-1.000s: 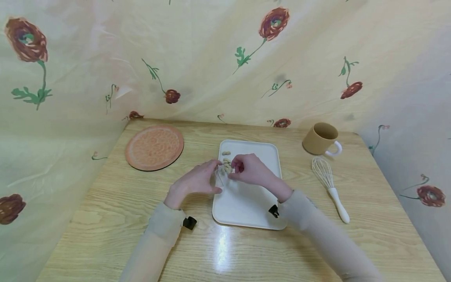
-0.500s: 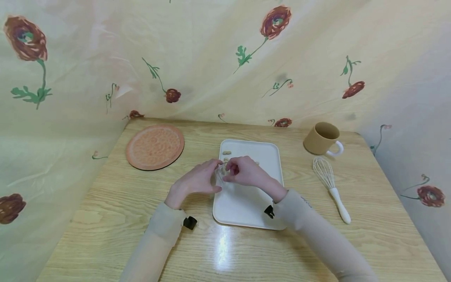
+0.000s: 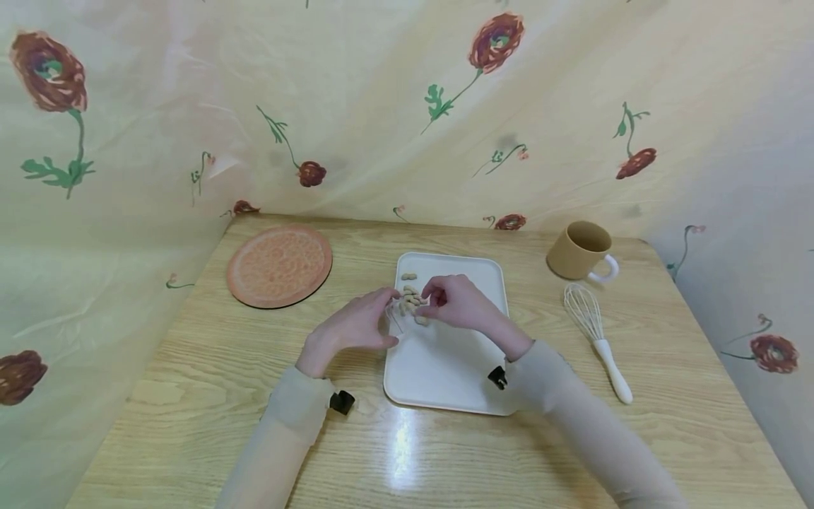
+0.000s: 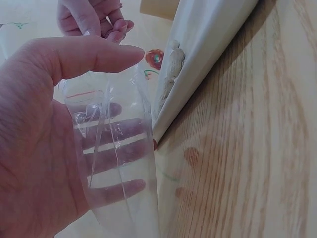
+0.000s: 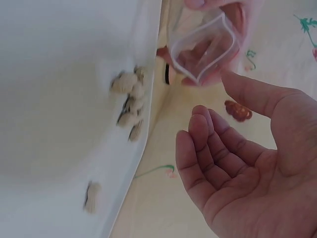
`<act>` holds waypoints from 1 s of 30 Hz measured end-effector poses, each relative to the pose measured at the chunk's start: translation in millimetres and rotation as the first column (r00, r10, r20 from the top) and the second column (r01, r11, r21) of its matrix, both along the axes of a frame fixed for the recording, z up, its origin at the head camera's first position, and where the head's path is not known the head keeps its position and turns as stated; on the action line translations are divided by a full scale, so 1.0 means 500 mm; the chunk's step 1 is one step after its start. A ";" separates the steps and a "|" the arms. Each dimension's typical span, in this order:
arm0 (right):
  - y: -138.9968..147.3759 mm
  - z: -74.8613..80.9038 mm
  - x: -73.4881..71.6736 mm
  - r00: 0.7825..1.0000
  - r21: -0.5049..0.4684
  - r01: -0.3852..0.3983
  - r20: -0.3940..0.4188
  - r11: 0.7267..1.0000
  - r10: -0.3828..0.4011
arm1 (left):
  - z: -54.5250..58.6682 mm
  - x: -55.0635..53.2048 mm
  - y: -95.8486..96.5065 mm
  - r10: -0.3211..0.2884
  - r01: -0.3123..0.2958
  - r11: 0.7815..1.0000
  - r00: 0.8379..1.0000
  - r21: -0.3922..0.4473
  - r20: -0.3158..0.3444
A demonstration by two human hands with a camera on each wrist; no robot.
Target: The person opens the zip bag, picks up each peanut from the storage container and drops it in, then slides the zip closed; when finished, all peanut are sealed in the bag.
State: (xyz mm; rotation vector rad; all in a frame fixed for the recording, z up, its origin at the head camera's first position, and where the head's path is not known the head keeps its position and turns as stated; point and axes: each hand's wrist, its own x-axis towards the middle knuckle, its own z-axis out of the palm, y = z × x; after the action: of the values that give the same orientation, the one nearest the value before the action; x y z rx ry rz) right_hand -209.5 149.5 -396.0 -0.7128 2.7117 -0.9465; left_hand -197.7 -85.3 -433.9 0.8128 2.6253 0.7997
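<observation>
I'm seeing the left hand (image 3: pixel 353 326) gripping a clear plastic bag (image 4: pixel 116 148), thumb over the top, fingers curled behind, w/ its mouth gaping open at the tray's (image 3: pixel 445 367) left edge. The right hand (image 3: pixel 459 302) is hovering over the peanuts (image 3: pixel 410 302) on the tray, fingers loosely bent, palm empty in the wrist view. Mug (image 3: pixel 579 251) & whisk (image 3: pixel 594 332) are sitting off to the right.

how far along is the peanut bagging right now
Barely begun. The left hand holds the clear zip bag open, and it looks empty. The right hand is open with nothing in its grip. A cluster of peanuts still lies on the white tray, so nearly all remain to bag.
</observation>
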 end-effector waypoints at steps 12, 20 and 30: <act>0.114 -0.017 -0.069 0.988 0.071 0.152 0.005 0.986 -0.152 | 0.003 -0.002 -0.006 0.026 -0.027 1.000 0.998 0.013 0.058; 0.136 -0.051 -0.088 0.988 0.226 0.144 0.017 0.963 -0.151 | -0.001 -0.001 -0.009 0.021 -0.021 1.000 0.999 0.004 0.048; 0.122 -0.076 -0.086 0.986 0.311 0.138 0.049 0.940 -0.161 | -0.002 -0.001 -0.008 0.012 -0.012 1.000 0.999 0.001 0.051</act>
State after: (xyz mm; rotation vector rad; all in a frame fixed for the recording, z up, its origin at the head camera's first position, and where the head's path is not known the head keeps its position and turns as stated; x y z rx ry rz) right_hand -252.6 210.3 -434.0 -0.4079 2.7866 -0.5438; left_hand -198.3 -89.4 -434.9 0.7672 2.5881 0.8142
